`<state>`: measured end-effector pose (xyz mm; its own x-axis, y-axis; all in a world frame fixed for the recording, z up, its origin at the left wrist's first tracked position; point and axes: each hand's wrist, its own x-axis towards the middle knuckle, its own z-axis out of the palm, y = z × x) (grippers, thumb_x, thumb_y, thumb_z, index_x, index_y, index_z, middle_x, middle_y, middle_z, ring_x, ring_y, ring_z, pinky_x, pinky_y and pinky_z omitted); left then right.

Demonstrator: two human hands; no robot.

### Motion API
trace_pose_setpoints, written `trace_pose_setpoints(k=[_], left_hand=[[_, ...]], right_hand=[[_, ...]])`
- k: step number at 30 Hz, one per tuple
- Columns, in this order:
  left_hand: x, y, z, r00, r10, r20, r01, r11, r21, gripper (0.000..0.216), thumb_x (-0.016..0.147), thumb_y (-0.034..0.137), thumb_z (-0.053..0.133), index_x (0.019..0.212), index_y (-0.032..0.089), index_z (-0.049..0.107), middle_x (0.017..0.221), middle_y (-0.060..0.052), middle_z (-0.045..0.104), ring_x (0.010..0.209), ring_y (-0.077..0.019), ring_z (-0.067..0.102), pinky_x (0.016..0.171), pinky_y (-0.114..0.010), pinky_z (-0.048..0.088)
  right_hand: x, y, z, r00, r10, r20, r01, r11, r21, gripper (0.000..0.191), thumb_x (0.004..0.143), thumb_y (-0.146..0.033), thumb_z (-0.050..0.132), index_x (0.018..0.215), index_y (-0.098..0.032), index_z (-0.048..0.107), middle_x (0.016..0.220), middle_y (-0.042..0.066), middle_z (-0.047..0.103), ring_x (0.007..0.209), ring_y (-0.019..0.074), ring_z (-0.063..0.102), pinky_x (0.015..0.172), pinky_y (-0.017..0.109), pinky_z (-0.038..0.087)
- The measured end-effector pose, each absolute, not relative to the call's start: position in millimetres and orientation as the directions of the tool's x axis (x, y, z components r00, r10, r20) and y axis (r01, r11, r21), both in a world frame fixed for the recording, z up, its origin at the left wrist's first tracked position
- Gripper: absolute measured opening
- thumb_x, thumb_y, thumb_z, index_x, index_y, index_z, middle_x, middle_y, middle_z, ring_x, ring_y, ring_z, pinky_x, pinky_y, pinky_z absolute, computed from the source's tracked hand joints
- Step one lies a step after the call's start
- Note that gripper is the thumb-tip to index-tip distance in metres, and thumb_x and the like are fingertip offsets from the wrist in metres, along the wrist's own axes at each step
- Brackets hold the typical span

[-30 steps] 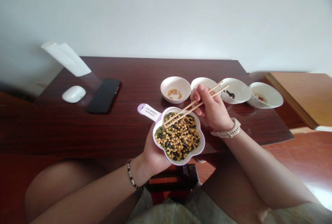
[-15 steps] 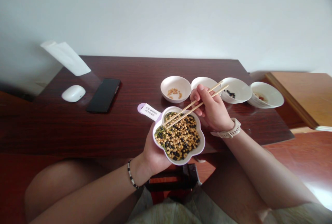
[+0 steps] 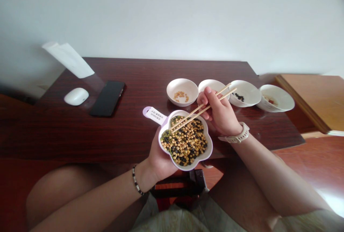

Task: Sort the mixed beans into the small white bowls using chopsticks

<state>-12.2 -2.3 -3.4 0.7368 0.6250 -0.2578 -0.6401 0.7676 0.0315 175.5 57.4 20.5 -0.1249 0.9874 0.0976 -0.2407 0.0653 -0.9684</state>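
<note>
My left hand (image 3: pixel 161 158) is closed around the side and underside of a white, purple-rimmed bowl (image 3: pixel 209 149) with a scalloped edge and a labelled handle. Mixed beans (image 3: pixel 186 140) fill it: yellow, black and small green ones. With my right hand (image 3: pixel 219 112) I grip a pair of wooden chopsticks (image 3: pixel 200 109). Their tips reach into the beans near the left side, by the green ones; whether they pinch a bean is too small to tell. Behind my right hand stands a white bowl (image 3: pixel 211 84), partly hidden by it.
Other white bowls stand in the row: one with yellow beans (image 3: pixel 181 96), one with black beans (image 3: pixel 238 97), one with reddish and pale bits (image 3: pixel 271 100). Leftward lie a black phone (image 3: pixel 107 97), a white rounded case (image 3: pixel 76 96) and a white folded packet (image 3: pixel 70 60). A wooden surface (image 3: pixel 314 99) adjoins at right.
Almost nothing differs. The chopstick tips have shifted very slightly to the right within the beans; both hands and the scalloped bowl hold their places.
</note>
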Motion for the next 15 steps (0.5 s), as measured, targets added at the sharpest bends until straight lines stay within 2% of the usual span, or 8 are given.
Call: trace_pose_setpoints(k=[8, 12, 15], left_hand=[[-13.7, -3.7, -5.6, 0.746, 0.620, -0.244, -0.630, 0.775, 0.042, 0.057, 0.092, 0.057, 0.045, 0.129, 0.018, 0.065, 0.123, -0.011, 0.072, 0.119, -0.0301, 0.065, 0.109, -0.048, 0.045], [-15.2, -4.3, -5.3, 0.739, 0.623, -0.259, -0.634, 0.772, 0.049, 0.057, 0.092, 0.057, 0.044, 0.129, 0.019, 0.065, 0.122, -0.011, 0.072, 0.118, -0.0307, 0.065, 0.108, -0.050, 0.045], [-16.2, -5.1, -5.5, 0.740, 0.624, -0.253, -0.635, 0.771, 0.046, 0.057, 0.091, 0.058, 0.045, 0.128, 0.019, 0.066, 0.121, -0.011, 0.072, 0.119, -0.0311, 0.065, 0.108, -0.050, 0.045]], right_hand=[[177.0, 58.6, 28.0, -0.075, 0.990, 0.117, -0.330, 0.086, -0.940, 0.051, 0.100, -0.060, 0.072, 0.076, -0.021, 0.050, 0.066, -0.004, 0.044, 0.045, 0.0056, 0.035, 0.040, 0.025, 0.017], [186.7, 66.0, 34.0, 0.055, 0.984, 0.168, -0.396, 0.176, -0.901, 0.054, 0.096, -0.060, 0.078, 0.073, -0.021, 0.047, 0.066, -0.005, 0.041, 0.045, 0.0041, 0.034, 0.037, 0.022, 0.021], [197.4, 73.9, 34.2, 0.214, 0.956, 0.203, -0.351, 0.269, -0.897, 0.052, 0.095, -0.058, 0.078, 0.074, -0.022, 0.047, 0.067, -0.005, 0.044, 0.045, 0.0039, 0.036, 0.035, 0.020, 0.023]])
